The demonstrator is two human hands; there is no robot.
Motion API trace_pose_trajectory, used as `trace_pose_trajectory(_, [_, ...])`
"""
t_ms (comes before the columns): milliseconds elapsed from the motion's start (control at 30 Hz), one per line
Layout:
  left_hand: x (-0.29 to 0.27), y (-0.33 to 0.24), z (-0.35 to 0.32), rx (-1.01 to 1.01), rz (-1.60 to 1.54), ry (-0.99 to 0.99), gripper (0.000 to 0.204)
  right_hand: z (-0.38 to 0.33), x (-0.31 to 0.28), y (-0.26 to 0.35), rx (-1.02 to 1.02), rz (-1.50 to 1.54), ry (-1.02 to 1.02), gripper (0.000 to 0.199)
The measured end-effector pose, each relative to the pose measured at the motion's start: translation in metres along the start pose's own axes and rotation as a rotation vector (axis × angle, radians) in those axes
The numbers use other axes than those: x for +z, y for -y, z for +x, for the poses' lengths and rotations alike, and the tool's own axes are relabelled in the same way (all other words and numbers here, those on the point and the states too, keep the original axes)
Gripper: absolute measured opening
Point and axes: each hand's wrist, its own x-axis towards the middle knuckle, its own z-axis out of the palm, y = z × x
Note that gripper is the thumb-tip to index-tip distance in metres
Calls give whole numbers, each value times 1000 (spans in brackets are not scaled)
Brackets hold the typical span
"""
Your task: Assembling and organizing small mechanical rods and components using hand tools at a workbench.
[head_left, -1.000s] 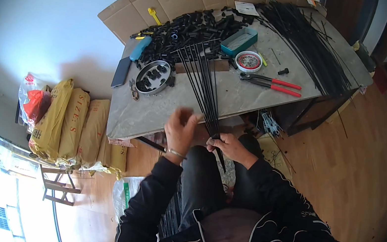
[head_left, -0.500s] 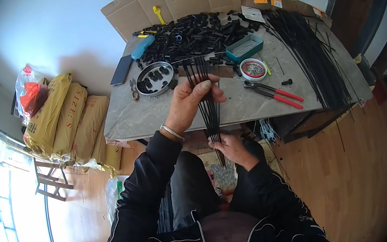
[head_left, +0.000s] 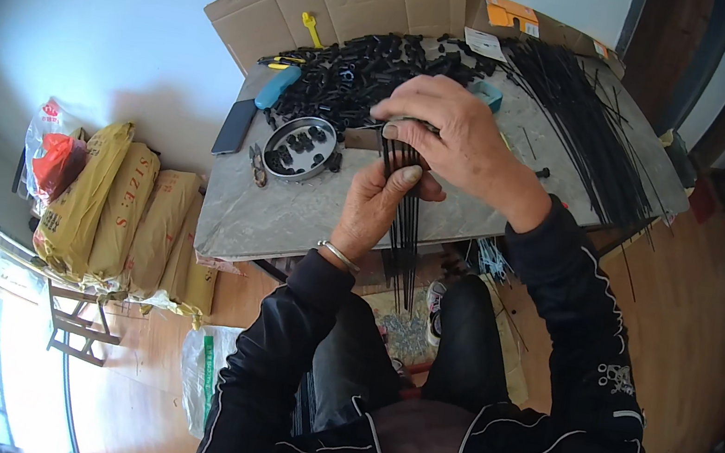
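Note:
A bundle of thin black rods stands nearly upright in front of me, over the table's near edge. My left hand is closed around its upper part, thumb across the front. From the right my right hand reaches over the bundle's top, fingers curled together and thumb against the upper ends. Its fingers partly hide those ends. Behind both hands lies a heap of short black tubular parts. To the left of the bundle a round metal tin holds several small black pieces.
On the grey table are pliers, a dark phone-like slab, a blue tool handle and a yellow tool. Long black rods lie at the right. Cardboard stands behind; stuffed sacks are left.
My right hand has left the bundle's lower end and moved up to its top. The bundle is now more upright, with my left hand still around it. The view has shifted slightly.

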Motion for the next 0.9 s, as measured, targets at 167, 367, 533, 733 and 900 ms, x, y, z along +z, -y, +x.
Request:
trace_pose_trajectory(167, [-8, 2, -6, -25, -61, -28, 31, 5, 8, 1, 119, 104, 120, 12])
trace_pose_trajectory(367, [-10, 4, -2, -14, -141, -93, 51, 5, 4, -4, 138, 103, 87, 13])
trace_pose_trajectory(533, [-16, 7, -2, 13, -87, -91, 59, 10, 4, -2, 141, 110, 120, 13])
trace_pose_trajectory(733, [-17, 5, -1, 32, -124, -80, 50, 15, 6, 2, 137, 131, 156, 13])
trace_pose_trajectory(900, [-17, 8, 1, 22, -130, -87, 49, 13, 4, -1, 154, 128, 157, 14])
